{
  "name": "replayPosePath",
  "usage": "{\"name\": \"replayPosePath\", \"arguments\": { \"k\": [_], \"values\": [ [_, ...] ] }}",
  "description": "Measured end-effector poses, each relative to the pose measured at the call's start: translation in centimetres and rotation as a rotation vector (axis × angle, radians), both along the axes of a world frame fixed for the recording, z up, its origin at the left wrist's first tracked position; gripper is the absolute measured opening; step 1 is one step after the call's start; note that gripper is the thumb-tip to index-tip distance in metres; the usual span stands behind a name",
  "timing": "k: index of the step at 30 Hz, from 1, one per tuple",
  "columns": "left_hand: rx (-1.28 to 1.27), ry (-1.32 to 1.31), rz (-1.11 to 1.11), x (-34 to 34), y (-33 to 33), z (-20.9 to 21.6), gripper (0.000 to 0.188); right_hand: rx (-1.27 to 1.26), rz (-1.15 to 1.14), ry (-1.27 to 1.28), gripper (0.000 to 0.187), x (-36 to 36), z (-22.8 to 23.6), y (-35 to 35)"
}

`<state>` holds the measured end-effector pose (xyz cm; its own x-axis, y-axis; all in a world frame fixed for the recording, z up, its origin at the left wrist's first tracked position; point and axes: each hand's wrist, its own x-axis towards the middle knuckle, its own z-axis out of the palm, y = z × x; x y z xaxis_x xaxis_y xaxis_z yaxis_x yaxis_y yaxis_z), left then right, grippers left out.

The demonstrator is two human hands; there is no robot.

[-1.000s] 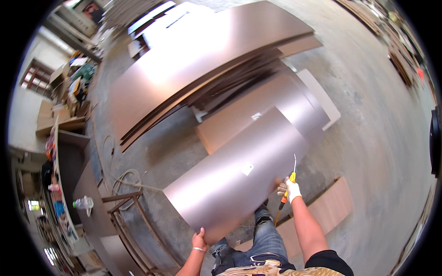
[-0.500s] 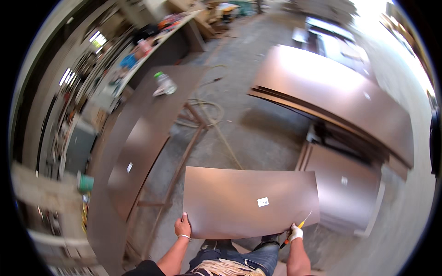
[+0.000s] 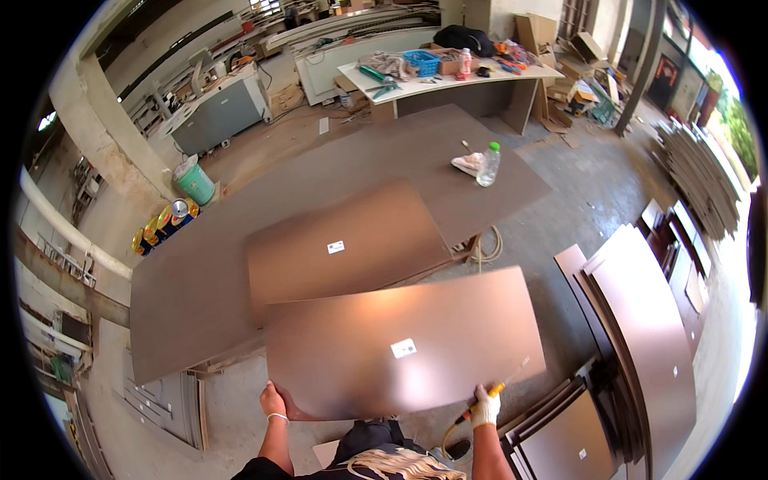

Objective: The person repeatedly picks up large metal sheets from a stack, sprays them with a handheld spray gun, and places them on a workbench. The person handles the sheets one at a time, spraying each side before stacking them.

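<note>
A brown metallic panel (image 3: 336,352) with a small white label is held out in front of me, tilted. My left hand (image 3: 274,400), bare with a band at the wrist, grips its near left corner. Near the right corner my right hand (image 3: 485,406), in a white glove, grips the panel's edge. A slim yellow-and-red tool (image 3: 497,390) with a thin pale tip is also in that hand; its exact kind is unclear. Beyond, a similar panel (image 3: 360,228) lies on a large brown worktable (image 3: 192,264). The fingers under the held panel are hidden.
A bottle with a green cap (image 3: 489,165) and a pale glove or cloth (image 3: 468,164) sit on the worktable. Stacked panels (image 3: 640,304) stand at right, with more panels (image 3: 568,440) below. A cluttered white bench (image 3: 448,82), green bucket (image 3: 194,182) and cans (image 3: 164,224) lie farther off.
My view has swung left, so the worktable now lies ahead and the stacked panels farther right. The held panel has come round with me, both hands still gripping it.
</note>
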<state>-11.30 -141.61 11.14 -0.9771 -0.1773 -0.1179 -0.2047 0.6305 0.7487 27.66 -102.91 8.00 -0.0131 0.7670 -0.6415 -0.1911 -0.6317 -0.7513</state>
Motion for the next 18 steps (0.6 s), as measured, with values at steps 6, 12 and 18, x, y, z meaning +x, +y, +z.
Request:
{"name": "replayPosePath", "arguments": {
  "k": [6,12,18],
  "values": [
    [0.192,-0.023,0.281,-3.7,-5.9,-1.2,0.056,0.046,0.369,-0.117,0.020,-18.3,1.8,5.7],
    [-0.024,-0.143,0.394,-5.3,-8.5,-2.1,0.061,0.045,0.762,-0.286,0.017,-27.2,3.1,7.3],
    [0.111,-0.123,0.455,-10.9,-9.0,-5.6,0.065,-0.233,1.565,-0.441,0.021,-28.6,7.3,7.5]
  ]
}}
